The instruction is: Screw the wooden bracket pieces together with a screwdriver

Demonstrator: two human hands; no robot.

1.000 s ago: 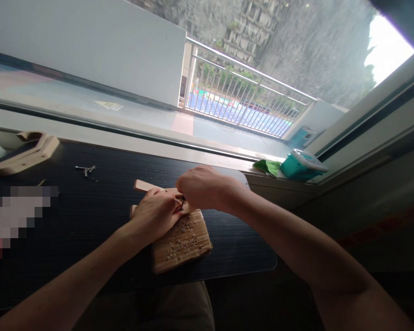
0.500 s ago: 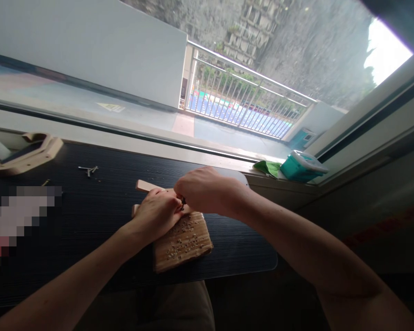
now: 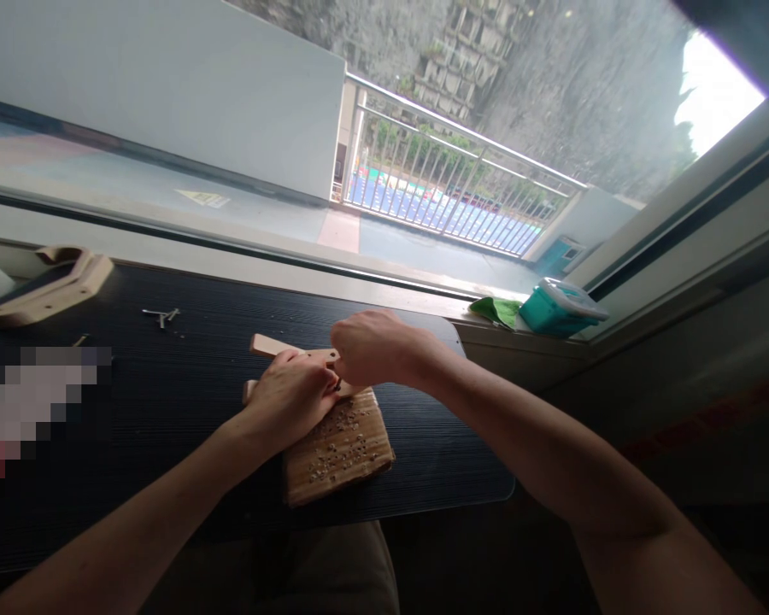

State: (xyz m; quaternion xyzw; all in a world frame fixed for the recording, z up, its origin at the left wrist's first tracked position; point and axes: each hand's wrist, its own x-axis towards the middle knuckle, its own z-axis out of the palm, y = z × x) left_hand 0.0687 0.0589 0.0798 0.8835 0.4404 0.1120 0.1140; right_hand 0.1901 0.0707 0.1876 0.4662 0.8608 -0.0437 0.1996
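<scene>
My left hand point(image 3: 299, 390) is closed around a pale wooden piece point(image 3: 267, 345), pressing it down over a tan, ridged board point(image 3: 343, 461). The board's surface is pitted with many small holes. Two ends of the wooden piece stick out to the left of my fingers, and dark round holes show in it near my knuckles. My right hand point(image 3: 372, 348) is a fist just above and right of my left fingertips. What it grips is hidden by the fingers. Between the two hands a small dark bit point(image 3: 337, 384) shows, too small to name.
Several silver screws or bolts point(image 3: 162, 318) lie on the black table point(image 3: 442, 453). A curved wooden frame point(image 3: 80, 278) stands at the far left, near a blurred-out patch. On the window sill are a green cloth point(image 3: 495, 311) and a teal lidded box point(image 3: 560, 309).
My right fist has shifted slightly to the right and turned a little, so more of the wooden piece and a hole in it show. My left hand stays in place.
</scene>
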